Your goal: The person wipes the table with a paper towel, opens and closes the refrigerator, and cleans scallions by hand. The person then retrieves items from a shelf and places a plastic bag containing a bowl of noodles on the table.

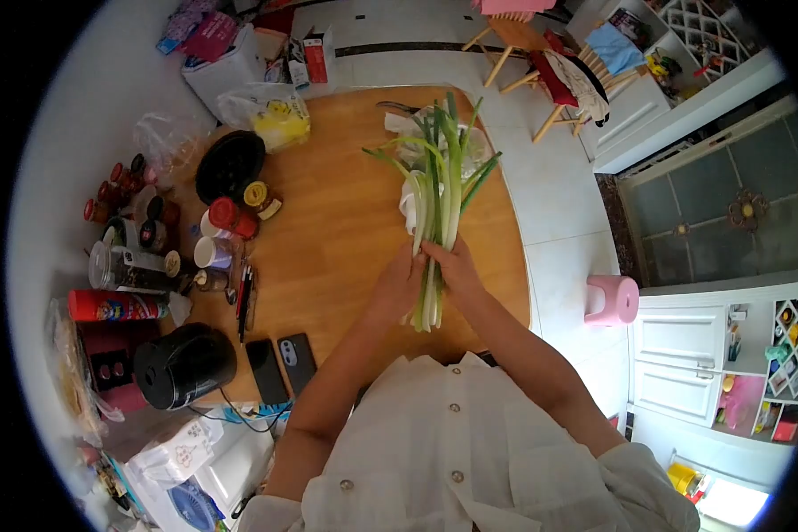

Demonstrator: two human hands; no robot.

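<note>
A bunch of long green and white stalks (449, 182) is held over the near right part of the wooden table (328, 195). Its leafy ends point away from me and its pale ends toward my body. My left hand (402, 282) is closed round the left side of the bunch. From the right, my right hand (454, 266) grips the same stalks, its thumb beside the left one. Partly behind the leaves lies a crumpled clear plastic bag (408, 151), with a dark-handled tool (397, 106) just beyond it.
On the table's left side stand jars (226, 215), a black round tray (230, 167), paper cups (211, 253), a black appliance (184, 365) and two phones (297, 362). A yellow bag (281, 122) lies farther back. Chairs (514, 40) and a pink stool (612, 300) stand beyond the table.
</note>
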